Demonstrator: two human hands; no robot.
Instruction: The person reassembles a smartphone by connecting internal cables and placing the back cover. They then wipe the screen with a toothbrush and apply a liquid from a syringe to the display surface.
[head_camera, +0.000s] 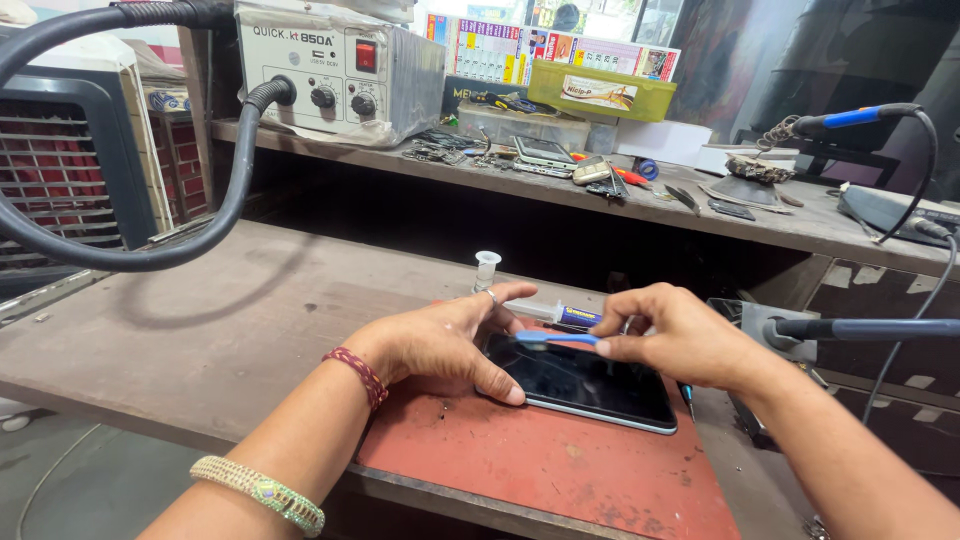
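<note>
A dark-screened phone (590, 385) lies flat on a red mat (540, 465) on the workbench. My left hand (450, 340) rests on the phone's left edge, thumb pressed at its near corner, a ring on one finger. My right hand (680, 335) pinches a blue brush-like tool (555, 340) and holds it level just above the screen. Behind the hands a syringe (520, 308) with a blue label lies on the bench, its plunger end standing up.
A grey hot-air station (335, 70) with a thick black hose (150, 250) sits on the raised shelf. The shelf also carries another phone (543, 151), small parts, a green box (600, 90). A soldering iron (860, 117) rests at right, a clamp arm (860, 328) near my right wrist.
</note>
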